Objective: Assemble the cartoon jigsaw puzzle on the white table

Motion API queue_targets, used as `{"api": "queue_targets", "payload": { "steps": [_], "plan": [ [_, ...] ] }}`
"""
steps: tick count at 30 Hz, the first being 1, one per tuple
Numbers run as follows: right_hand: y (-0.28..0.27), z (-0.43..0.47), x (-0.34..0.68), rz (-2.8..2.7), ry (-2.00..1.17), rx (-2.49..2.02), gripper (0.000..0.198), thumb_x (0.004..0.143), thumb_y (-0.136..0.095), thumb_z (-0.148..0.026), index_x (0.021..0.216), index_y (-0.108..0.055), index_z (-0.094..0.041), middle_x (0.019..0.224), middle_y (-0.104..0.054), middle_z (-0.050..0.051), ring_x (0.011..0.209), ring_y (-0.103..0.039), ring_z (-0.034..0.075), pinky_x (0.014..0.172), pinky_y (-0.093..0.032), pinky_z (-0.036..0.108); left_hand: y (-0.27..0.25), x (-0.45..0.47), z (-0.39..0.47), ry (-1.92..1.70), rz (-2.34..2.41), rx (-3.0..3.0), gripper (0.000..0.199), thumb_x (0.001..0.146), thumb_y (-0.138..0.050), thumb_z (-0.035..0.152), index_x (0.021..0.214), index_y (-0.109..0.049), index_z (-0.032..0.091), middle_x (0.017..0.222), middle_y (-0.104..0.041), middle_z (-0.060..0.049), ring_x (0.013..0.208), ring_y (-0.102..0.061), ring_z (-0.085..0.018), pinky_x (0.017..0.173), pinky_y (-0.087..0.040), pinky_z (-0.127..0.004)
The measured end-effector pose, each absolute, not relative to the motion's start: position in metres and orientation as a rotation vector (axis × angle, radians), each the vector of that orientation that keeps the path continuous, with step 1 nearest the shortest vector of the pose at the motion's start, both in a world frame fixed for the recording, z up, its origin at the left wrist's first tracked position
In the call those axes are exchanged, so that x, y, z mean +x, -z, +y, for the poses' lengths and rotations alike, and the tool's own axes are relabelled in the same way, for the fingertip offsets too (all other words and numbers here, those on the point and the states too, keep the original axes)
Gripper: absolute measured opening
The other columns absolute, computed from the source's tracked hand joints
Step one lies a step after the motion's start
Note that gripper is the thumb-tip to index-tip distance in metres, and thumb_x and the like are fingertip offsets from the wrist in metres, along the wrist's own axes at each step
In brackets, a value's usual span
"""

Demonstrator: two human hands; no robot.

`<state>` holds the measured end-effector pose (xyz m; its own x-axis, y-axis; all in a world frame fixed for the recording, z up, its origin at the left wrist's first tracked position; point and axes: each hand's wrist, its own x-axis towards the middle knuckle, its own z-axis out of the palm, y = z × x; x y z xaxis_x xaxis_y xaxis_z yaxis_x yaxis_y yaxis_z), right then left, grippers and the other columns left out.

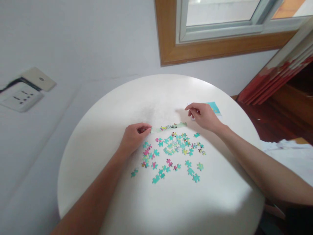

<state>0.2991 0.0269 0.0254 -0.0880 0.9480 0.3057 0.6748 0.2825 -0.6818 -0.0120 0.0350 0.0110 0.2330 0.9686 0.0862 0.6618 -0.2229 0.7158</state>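
Lying flat on the round white table (110, 111), the joined strip of puzzle pieces (168, 127) sits between the two hands. Its long axis runs from left to right, the right end angled slightly away from the person; it is narrow, pale green at both ends, with mixed colours in the middle. At the strip's left end is the left hand (135, 135), thumb and forefinger drawn together at its edge; whether they pinch it or merely rest there, I cannot tell. Beyond the strip's right end is the right hand (204, 115), apart from it, fingers curled; whether they hold a piece cannot be made out.

On the strip's near side spread the loose puzzle pieces (179, 143), the closest almost against it. A sideways push from the left hand could buckle so thin a row or part its joints, and a sleeveless forearm swept low could scatter the loose ones. Past the strip's right end, partly behind the right hand, lies a turquoise card (214, 107). Farther beyond the strip stands the window (220, 19).
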Motion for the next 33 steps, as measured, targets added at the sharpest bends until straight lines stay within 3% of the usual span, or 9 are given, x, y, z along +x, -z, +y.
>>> {"api": "queue_targets", "payload": {
  "steps": [33],
  "plan": [
    [-0.0252, 0.0250, 0.2983, -1.870, -0.521, -1.505, 0.031, 0.084, -0.044, -0.019, 0.094, -0.073, -0.016, 0.077, -0.072, 0.007, 0.066, -0.064, 0.018, 0.067, -0.048, 0.033, -0.0088, -0.0101, 0.0336, -0.766, 1.451, 1.920, 0.018, 0.079, -0.066, 0.025, 0.088, -0.077, 0.016, 0.073, -0.073, -0.002, 0.064, -0.063, -0.014, 0.061, -0.048, -0.022]
  ]
}}
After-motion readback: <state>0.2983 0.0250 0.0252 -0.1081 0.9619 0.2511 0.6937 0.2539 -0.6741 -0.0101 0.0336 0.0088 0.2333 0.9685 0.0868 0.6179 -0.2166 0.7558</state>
